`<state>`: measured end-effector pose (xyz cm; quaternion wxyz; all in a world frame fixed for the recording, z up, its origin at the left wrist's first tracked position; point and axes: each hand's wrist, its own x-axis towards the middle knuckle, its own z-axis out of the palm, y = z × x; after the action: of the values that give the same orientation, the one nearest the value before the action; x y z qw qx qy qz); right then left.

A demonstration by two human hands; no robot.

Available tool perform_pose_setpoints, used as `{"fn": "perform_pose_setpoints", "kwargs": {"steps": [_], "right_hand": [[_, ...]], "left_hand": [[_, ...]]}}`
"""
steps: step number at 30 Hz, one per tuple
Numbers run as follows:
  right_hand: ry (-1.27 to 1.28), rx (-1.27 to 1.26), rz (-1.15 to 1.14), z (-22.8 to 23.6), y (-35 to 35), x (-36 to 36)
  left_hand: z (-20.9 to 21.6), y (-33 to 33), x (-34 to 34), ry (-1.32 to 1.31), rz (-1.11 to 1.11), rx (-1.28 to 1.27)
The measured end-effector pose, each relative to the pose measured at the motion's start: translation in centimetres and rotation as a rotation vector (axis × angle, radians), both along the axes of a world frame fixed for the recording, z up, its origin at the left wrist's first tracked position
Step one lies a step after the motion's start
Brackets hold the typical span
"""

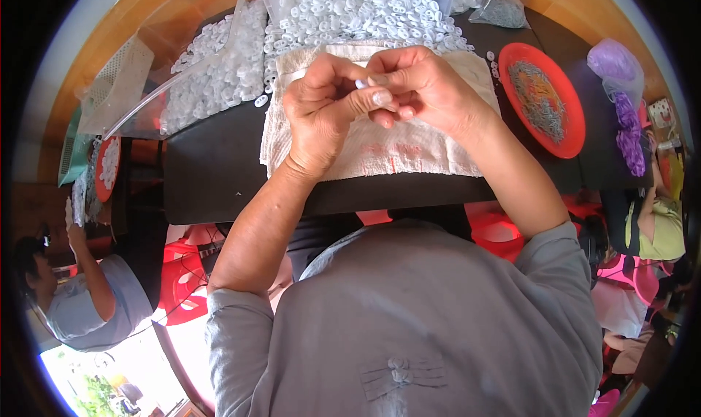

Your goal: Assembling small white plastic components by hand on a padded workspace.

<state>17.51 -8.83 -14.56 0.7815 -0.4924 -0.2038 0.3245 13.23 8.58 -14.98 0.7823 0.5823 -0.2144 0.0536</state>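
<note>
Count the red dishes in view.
2. One red dish sits on the dark table at right, holding small metal pieces; the other is at far left, holding white pieces. More may be hidden.

Your left hand (321, 114) and right hand (432, 85) hide most of the small whitish piece (361, 84); the top edge crops your white plastic-piece heap (365, 8); you can't distinguish individual grey metal pins (537, 103).

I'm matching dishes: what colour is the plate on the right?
The plate is orange-red, shown best in the head view.
</note>
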Motion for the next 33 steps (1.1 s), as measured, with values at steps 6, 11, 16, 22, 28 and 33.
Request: {"fn": "perform_pose_setpoints", "kwargs": {"steps": [6,11,16,22,28,33], "right_hand": [[-0.362,-0.306,-0.358,2.3,-1.7,0.9],[-0.185,-0.273,-0.662,3.3,-3.4,1.9],[-0.301,-0.342,-0.597,2.6,-3.2,1.9],[-0.544,-0.571,-0.607,1.5,-3.3,2.3],[-0.545,-0.519,-0.602,0.4,-3.1,2.7],[-0.580,-0.561,-0.600,1.0,-2.7,2.1]], "left_hand": [[4.8,2.5,-1.0,-0.176,0.525,0.076],[11.3,9.9,2.6,-0.336,0.948,0.337],[9.7,10.9,4.7,-0.589,1.120,1.025],[1.8,0.9,3.9,-0.480,0.333,0.884],[-2.3,-0.8,6.7,-0.418,0.231,1.163],[-2.5,-1.0,7.0,-0.261,0.249,1.195]]}}
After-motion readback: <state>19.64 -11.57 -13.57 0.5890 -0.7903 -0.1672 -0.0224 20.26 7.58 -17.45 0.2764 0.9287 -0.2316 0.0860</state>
